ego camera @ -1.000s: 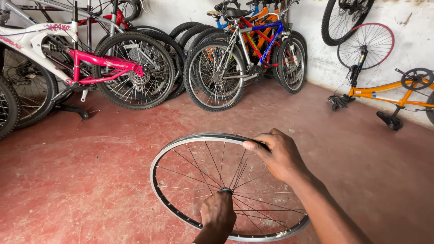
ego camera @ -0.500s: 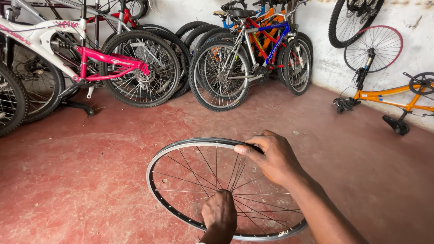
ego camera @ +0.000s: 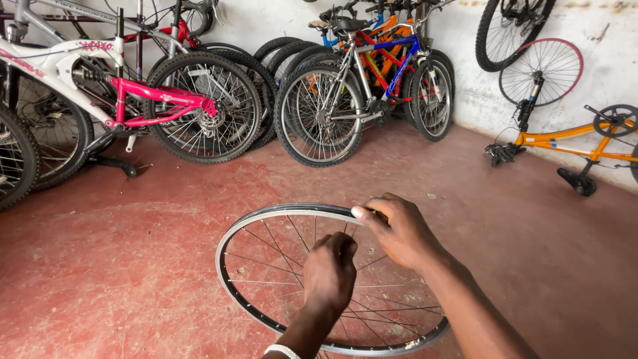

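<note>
A bare bicycle wheel rim (ego camera: 266,216) with thin steel spokes and no tyre is held tilted above the red floor in front of me. My right hand (ego camera: 399,229) grips the rim's far upper edge, thumb over the top. My left hand (ego camera: 330,272) sits inside the wheel with its fingers pinched on the spokes near the middle; what lies under the fingers is hidden.
A pink and white bicycle (ego camera: 133,100) stands at the left. Several bicycles (ego camera: 362,86) lean on the back wall. An orange bicycle frame (ego camera: 571,143) lies upside down at the right, below a red-rimmed wheel (ego camera: 541,70) on the wall. The red concrete floor (ego camera: 119,266) spreads around.
My left hand has risen from the wheel's near edge toward the middle, close under my right hand. The right hand keeps its grip on the rim.
</note>
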